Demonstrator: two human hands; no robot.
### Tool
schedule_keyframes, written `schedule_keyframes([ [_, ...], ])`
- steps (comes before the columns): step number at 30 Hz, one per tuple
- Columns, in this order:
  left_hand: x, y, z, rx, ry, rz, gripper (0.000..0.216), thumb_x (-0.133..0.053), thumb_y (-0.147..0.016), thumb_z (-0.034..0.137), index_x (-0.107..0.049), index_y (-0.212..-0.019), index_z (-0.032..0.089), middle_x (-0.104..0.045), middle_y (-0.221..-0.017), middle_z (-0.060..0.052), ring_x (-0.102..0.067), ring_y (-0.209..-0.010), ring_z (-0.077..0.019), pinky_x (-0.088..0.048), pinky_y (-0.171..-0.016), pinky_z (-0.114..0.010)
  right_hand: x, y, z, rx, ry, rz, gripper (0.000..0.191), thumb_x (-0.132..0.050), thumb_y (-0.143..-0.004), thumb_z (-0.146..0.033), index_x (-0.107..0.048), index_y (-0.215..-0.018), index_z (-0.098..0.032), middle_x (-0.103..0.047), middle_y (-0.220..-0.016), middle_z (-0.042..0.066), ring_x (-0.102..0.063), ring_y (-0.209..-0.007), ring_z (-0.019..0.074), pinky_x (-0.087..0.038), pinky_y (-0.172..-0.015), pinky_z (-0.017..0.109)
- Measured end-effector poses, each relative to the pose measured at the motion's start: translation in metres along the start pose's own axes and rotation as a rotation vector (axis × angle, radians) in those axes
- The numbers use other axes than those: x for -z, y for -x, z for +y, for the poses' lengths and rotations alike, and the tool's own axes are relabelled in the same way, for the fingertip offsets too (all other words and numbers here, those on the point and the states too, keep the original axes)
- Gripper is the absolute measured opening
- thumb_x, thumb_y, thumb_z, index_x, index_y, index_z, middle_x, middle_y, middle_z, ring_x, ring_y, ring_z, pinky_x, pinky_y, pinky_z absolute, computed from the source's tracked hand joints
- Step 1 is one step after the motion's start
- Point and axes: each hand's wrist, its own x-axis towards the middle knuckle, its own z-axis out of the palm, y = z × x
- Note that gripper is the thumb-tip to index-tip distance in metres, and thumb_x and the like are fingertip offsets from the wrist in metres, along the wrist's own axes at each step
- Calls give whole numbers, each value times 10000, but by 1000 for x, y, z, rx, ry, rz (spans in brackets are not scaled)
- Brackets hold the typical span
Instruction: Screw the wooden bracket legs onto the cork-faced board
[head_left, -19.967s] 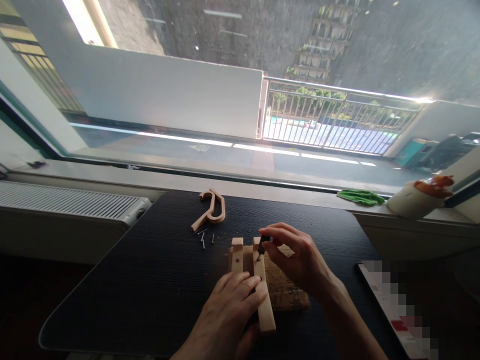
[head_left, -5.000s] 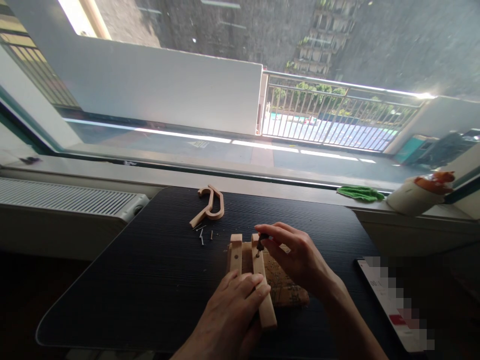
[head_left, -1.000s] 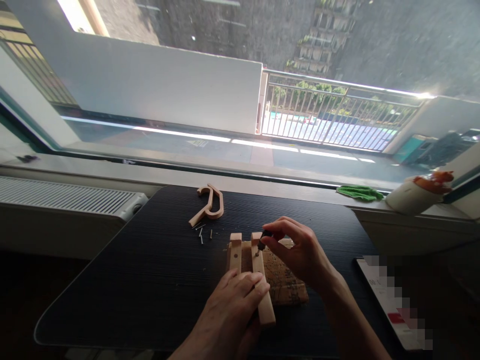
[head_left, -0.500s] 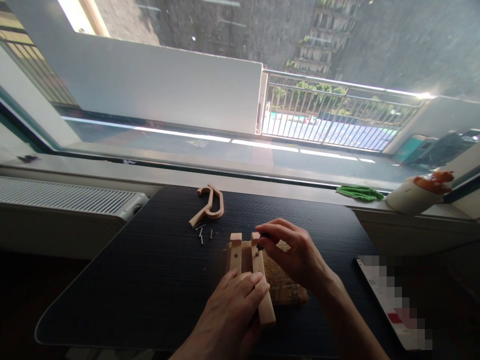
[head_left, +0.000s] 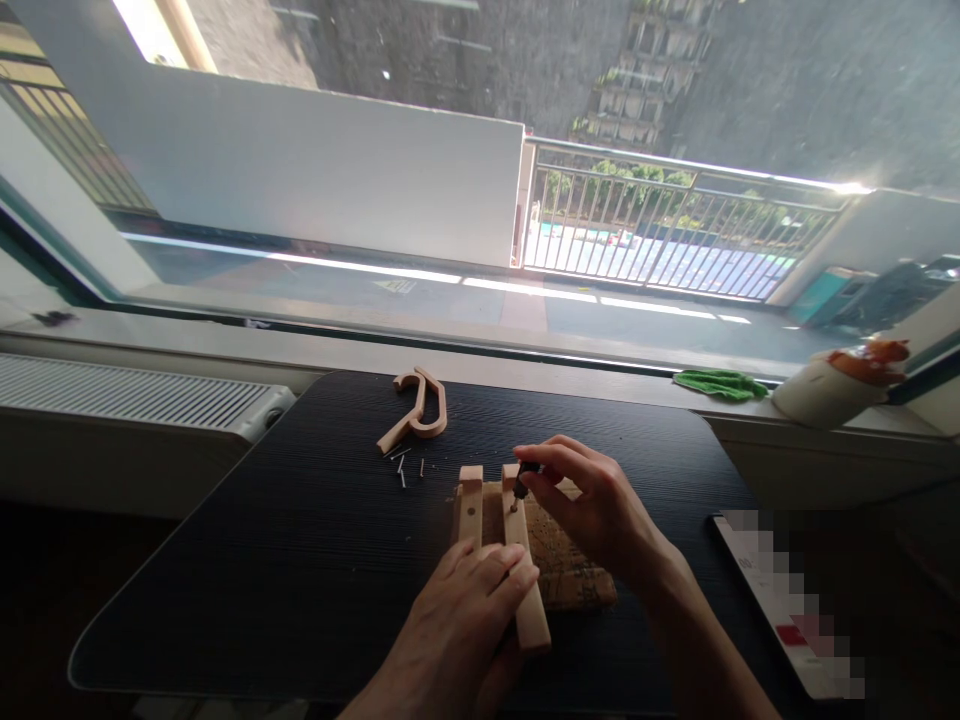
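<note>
My right hand (head_left: 592, 500) pinches a small black-handled screwdriver (head_left: 527, 475) between thumb and fingers. Its tip points down at a hole near the far end of the right-hand wooden bar (head_left: 534, 615). Across the middle of this bar and the second wooden bar (head_left: 471, 495) lies my left hand (head_left: 476, 590), gripping them with fingers curled over the top. The second bar has a dark round hole or screw head in it. Beneath the bars is a brown, worn board (head_left: 574, 560) with dark markings. My left thumb is mostly hidden.
Two curved wooden pieces (head_left: 431, 425) lie at the back of the black table (head_left: 247, 560), with several loose screws (head_left: 402, 470) near them. A partly blurred flat device (head_left: 765, 610) is at the right edge. A green cloth (head_left: 720, 385) and a white pot (head_left: 825, 392) sit on the windowsill.
My right fingers have lifted and opened slightly around the screwdriver handle, so more of it shows. My left hand and the wooden bars have stayed in place.
</note>
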Motion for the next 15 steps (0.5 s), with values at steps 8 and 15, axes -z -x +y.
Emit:
schedule_keyframes([
  [8,1,0,0,-3,12,0,579,-558,-733,151,-440,-1284,286,-513,-1348,-23,-475,-1229,-232,-310,-1077,-505,-4,0,2,1,-40,83,186,-550,-875,-210,-623,-1046,-216,-627,-990,35,-607,-775,125,-508,-712,251],
  [15,5,-1,1,-1,-4,-37,552,-541,-767,171,-433,-1297,280,-494,-1368,-28,-451,-1255,-233,-304,-1082,-510,3,1,-6,37,-74,-21,305,-463,-902,-136,-589,-1170,-211,-610,-1088,39,-586,-941,134,-468,-827,258],
])
